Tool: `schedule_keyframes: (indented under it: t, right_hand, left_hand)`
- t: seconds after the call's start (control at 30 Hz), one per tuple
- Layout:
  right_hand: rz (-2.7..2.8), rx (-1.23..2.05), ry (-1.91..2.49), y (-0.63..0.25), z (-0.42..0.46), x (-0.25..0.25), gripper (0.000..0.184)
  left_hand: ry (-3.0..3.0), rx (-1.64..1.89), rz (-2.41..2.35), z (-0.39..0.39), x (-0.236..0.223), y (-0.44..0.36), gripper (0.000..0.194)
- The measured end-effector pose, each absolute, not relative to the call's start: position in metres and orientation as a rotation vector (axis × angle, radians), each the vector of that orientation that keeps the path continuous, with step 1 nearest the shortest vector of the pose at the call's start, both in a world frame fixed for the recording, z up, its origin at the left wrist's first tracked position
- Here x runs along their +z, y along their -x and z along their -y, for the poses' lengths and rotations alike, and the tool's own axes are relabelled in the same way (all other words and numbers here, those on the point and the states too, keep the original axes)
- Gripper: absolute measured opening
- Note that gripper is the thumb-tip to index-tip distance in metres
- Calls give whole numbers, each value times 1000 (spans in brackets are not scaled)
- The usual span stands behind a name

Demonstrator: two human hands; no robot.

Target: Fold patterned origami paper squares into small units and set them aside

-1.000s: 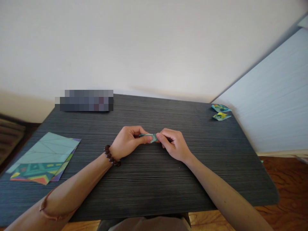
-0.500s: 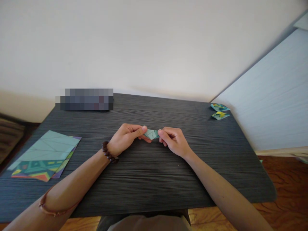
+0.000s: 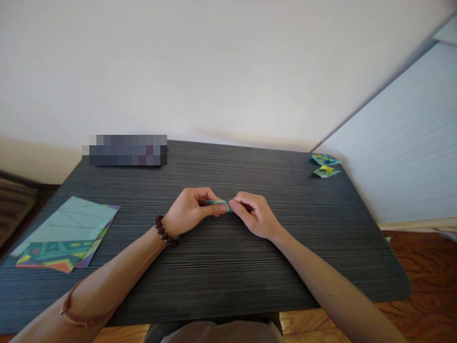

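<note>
Between my two hands, above the middle of the dark table, is a small piece of folded paper (image 3: 227,205), pale green, seen nearly edge-on. My left hand (image 3: 193,206) pinches it with the thumb along the near side and the fingers behind. The thumb and fingertips of my right hand (image 3: 254,212) close on its right end. Most of the paper is covered by the fingers, so its full shape is hidden.
On the left of the table (image 3: 214,271) lie patterned paper sheets (image 3: 67,226). A blurred-out dark object (image 3: 124,151) stands at the back left. Two folded paper pieces (image 3: 325,159) sit at the back right, by a pale panel (image 3: 403,133). A wall is behind.
The folded paper has turned from showing its flat face to nearly edge-on. My left thumb has moved right along it, and both hands are slightly closer together.
</note>
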State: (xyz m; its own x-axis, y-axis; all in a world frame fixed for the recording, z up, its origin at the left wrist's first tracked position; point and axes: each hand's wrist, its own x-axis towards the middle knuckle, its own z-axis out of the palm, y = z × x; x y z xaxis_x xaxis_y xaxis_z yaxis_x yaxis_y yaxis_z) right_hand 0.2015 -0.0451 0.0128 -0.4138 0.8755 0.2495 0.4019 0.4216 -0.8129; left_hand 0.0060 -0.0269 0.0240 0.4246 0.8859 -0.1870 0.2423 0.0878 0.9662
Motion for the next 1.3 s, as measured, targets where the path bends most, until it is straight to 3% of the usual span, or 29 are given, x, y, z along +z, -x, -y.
schedule_keyframes:
  t: [0.6, 0.83, 1.2, 1.3]
  right_hand:
    - [2048, 905, 1033, -204, 45, 10, 22]
    - [2025, 935, 1112, -208, 45, 12, 34]
    - [2007, 934, 1115, -207, 45, 12, 37]
    - [1968, 952, 1117, -208, 45, 11, 36]
  left_hand:
    - [-1627, 621, -1078, 26, 25, -3, 27]
    - [-1507, 595, -1049, 22, 27, 2, 29]
    - [-1433, 552, -1070, 24, 31, -1, 27]
    - [-1357, 529, -1037, 25, 32, -2, 37]
